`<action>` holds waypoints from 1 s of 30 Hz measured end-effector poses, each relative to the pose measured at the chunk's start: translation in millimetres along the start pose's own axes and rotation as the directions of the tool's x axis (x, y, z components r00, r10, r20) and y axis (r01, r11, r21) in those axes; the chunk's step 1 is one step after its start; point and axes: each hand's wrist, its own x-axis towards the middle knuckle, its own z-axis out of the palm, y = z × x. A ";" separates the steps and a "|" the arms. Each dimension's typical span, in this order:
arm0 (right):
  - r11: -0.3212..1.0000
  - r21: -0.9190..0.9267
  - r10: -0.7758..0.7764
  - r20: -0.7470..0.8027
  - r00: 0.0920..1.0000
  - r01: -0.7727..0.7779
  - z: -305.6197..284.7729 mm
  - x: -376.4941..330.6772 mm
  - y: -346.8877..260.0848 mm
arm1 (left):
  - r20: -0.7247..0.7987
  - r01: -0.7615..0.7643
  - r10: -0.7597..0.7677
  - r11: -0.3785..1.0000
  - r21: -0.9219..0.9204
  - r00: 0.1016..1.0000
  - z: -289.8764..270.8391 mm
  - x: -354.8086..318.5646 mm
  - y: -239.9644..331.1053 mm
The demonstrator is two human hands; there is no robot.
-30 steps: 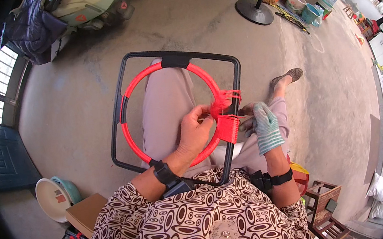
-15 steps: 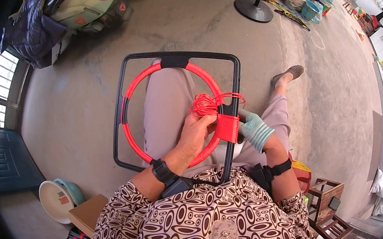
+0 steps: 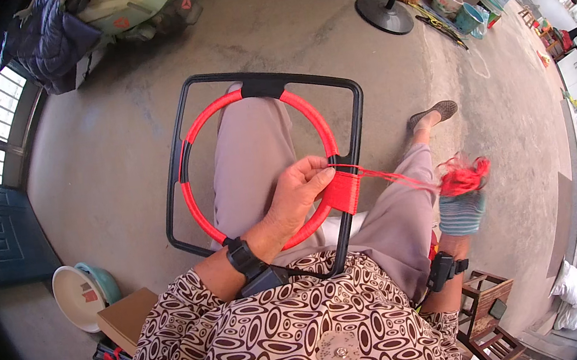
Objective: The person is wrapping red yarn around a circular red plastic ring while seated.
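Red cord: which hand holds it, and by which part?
The right hand grips the red cord by its bunched loose end; the left hand pinches it at the ring.

Red cord (image 3: 402, 180), black frame (image 3: 357, 122), red ring (image 3: 195, 205), striped glove (image 3: 462, 213).

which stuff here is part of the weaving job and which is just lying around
In use:
- red ring inside the black frame
- red cord, stretched taut
- cord bundle in the gloved right hand
- left hand pinching the wrapped spot

Lying about:
- fan base
- basin
- cardboard box
- dark jacket
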 end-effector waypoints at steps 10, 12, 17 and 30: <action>0.464 -0.666 0.570 -0.280 0.772 -0.584 51.1 -7.8 79.5 | -0.032 -0.001 0.002 0.999 0.042 0.999 1.1 -0.9 0.0; 0.755 -0.333 0.453 -0.358 0.817 -0.565 45.8 -2.2 69.3 | -0.037 0.004 -0.002 0.999 0.049 0.999 1.4 -1.6 -0.1; 0.767 -0.369 0.308 -0.504 0.807 -0.524 36.1 9.2 60.0 | -0.023 -0.018 0.020 0.999 0.045 1.000 1.6 -1.5 0.0; 0.412 -0.753 0.478 -0.301 0.825 -0.514 101.9 -15.4 87.6 | -0.026 -0.008 0.010 0.997 0.079 1.000 -1.0 1.3 -4.3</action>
